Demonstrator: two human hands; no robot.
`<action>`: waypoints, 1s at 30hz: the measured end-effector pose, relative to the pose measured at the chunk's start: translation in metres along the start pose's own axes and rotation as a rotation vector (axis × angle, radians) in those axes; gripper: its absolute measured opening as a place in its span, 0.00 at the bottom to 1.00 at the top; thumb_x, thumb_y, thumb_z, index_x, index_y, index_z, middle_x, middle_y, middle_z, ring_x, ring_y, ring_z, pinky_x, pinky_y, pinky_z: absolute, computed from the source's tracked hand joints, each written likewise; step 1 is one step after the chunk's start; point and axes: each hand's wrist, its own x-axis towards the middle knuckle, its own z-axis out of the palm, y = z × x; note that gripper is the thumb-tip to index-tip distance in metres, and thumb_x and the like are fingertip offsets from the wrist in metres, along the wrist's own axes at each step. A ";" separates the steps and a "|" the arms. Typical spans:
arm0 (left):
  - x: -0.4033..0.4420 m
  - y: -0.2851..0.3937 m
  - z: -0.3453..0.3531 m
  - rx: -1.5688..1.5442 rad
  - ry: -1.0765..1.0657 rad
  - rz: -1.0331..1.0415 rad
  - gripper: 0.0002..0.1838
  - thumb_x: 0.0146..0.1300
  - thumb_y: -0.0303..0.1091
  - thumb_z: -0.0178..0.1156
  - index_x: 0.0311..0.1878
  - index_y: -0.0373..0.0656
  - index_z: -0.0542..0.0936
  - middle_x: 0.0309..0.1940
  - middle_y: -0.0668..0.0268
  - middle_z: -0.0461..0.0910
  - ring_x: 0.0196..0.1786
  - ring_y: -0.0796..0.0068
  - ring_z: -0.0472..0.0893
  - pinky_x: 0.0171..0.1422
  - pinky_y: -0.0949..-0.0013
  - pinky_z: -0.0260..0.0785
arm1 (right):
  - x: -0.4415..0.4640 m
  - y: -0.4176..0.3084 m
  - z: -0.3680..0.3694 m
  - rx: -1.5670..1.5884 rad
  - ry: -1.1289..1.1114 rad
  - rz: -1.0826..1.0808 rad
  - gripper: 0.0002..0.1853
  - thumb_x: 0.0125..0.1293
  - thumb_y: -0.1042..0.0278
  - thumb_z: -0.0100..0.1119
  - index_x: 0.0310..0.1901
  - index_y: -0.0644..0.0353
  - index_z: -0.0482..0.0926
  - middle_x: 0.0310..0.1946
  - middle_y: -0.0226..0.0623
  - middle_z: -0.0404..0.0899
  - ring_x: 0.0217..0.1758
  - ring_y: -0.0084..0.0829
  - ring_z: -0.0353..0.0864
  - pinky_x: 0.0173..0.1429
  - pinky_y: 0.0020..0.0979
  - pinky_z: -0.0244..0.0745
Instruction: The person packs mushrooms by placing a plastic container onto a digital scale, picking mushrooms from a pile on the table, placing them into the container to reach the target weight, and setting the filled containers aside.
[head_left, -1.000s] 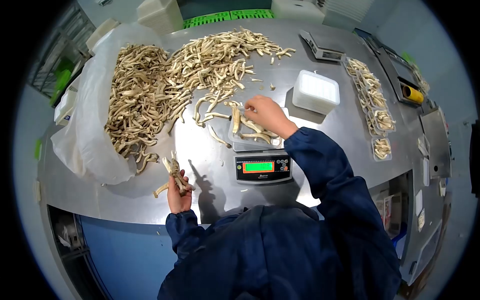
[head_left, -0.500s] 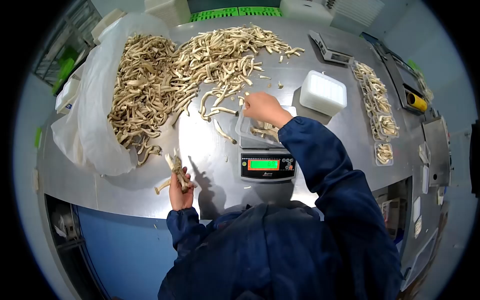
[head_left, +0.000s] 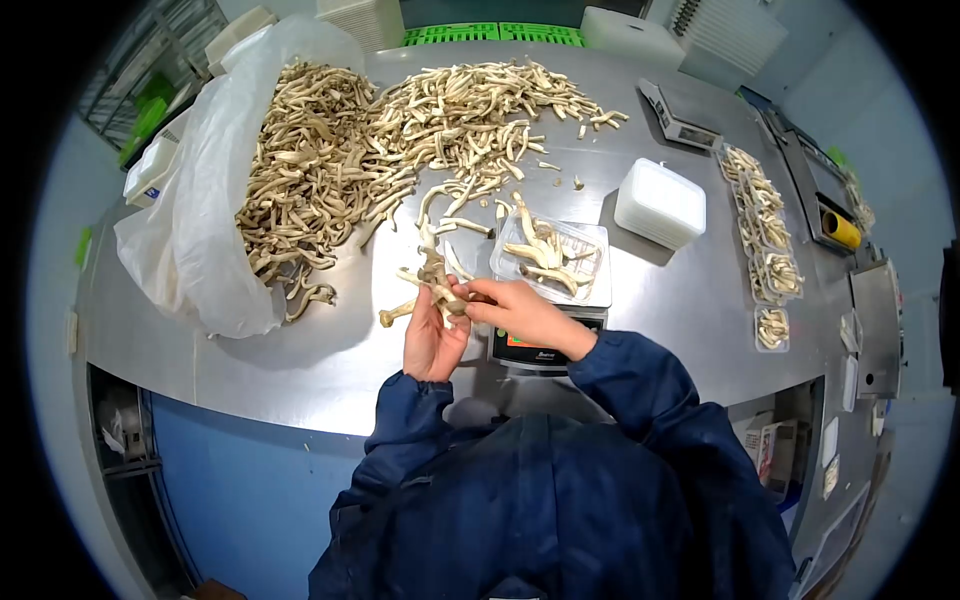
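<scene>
My left hand (head_left: 434, 338) holds a small bunch of mushrooms (head_left: 434, 272) over the metal table, left of the scale. The fingers of my right hand (head_left: 522, 316) are closed on a mushroom at the bunch's right side. Behind my right hand, a clear plastic tray (head_left: 594, 262) with several mushrooms inside rests on the scale's plate (head_left: 602, 292). My right hand and sleeve partly cover the scale's display (head_left: 520, 342). A few loose mushrooms lie just left of the tray.
A large mushroom pile (head_left: 320, 160) spreads from a white plastic bag (head_left: 190, 200) across the metal table (head_left: 250, 385). Stacked clear containers (head_left: 660, 205) stand right of the scale. Further right are filled trays (head_left: 772, 328) and a second scale (head_left: 682, 112).
My right hand has left the tray and come to the bunch. My left hand has moved right with the mushrooms. The tray now lies flatter on the scale, and the view has shifted slightly.
</scene>
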 end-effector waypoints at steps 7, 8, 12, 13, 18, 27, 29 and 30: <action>-0.002 -0.005 -0.005 0.347 0.351 0.172 0.17 0.73 0.42 0.47 0.58 0.44 0.71 0.47 0.69 0.77 0.45 0.79 0.76 0.38 0.81 0.69 | -0.026 -0.020 -0.001 -0.310 0.136 -0.120 0.10 0.62 0.68 0.57 0.42 0.64 0.78 0.32 0.46 0.80 0.37 0.50 0.78 0.40 0.42 0.72; -0.004 -0.005 -0.007 0.352 0.407 0.186 0.17 0.73 0.42 0.48 0.58 0.45 0.71 0.46 0.69 0.77 0.44 0.80 0.76 0.37 0.81 0.68 | -0.029 -0.018 -0.004 -0.362 0.201 -0.160 0.10 0.62 0.68 0.57 0.42 0.64 0.78 0.32 0.46 0.79 0.37 0.49 0.78 0.41 0.41 0.72; -0.011 0.000 -0.014 0.650 0.349 0.192 0.16 0.71 0.42 0.49 0.58 0.46 0.72 0.41 0.69 0.77 0.37 0.80 0.76 0.29 0.80 0.59 | -0.037 -0.012 -0.038 -0.473 0.463 -0.208 0.08 0.61 0.68 0.58 0.39 0.62 0.79 0.35 0.43 0.77 0.40 0.46 0.77 0.44 0.40 0.72; -0.012 0.002 -0.017 0.642 0.375 0.189 0.18 0.71 0.41 0.50 0.59 0.46 0.71 0.41 0.69 0.77 0.35 0.80 0.76 0.28 0.80 0.56 | -0.039 -0.007 -0.056 -0.483 0.486 -0.177 0.08 0.61 0.69 0.58 0.39 0.63 0.80 0.34 0.43 0.76 0.42 0.45 0.76 0.46 0.40 0.71; -0.014 0.008 -0.023 0.663 0.439 0.153 0.20 0.70 0.40 0.50 0.62 0.44 0.71 0.41 0.71 0.77 0.36 0.85 0.73 0.32 0.80 0.60 | -0.053 0.027 -0.128 -0.704 0.442 0.059 0.09 0.57 0.68 0.59 0.37 0.63 0.81 0.31 0.43 0.77 0.38 0.44 0.76 0.43 0.38 0.70; -0.020 0.019 -0.041 0.617 0.407 0.137 0.19 0.71 0.41 0.50 0.61 0.46 0.69 0.42 0.68 0.77 0.37 0.76 0.75 0.35 0.77 0.65 | -0.032 0.047 -0.143 -0.874 0.283 0.066 0.10 0.56 0.69 0.57 0.37 0.61 0.82 0.31 0.45 0.79 0.40 0.47 0.78 0.45 0.41 0.73; -0.024 0.021 -0.043 0.600 0.413 0.147 0.18 0.71 0.41 0.50 0.61 0.46 0.70 0.43 0.67 0.77 0.37 0.76 0.75 0.35 0.77 0.65 | -0.024 0.047 -0.139 -0.972 0.248 0.046 0.09 0.56 0.69 0.56 0.37 0.61 0.82 0.31 0.45 0.79 0.41 0.47 0.77 0.47 0.42 0.73; -0.024 0.021 -0.044 0.601 0.427 0.153 0.18 0.71 0.40 0.50 0.61 0.46 0.70 0.43 0.67 0.77 0.37 0.76 0.75 0.35 0.76 0.65 | -0.022 0.048 -0.137 -1.020 0.229 0.038 0.09 0.56 0.69 0.56 0.37 0.60 0.82 0.31 0.44 0.78 0.42 0.47 0.77 0.47 0.42 0.73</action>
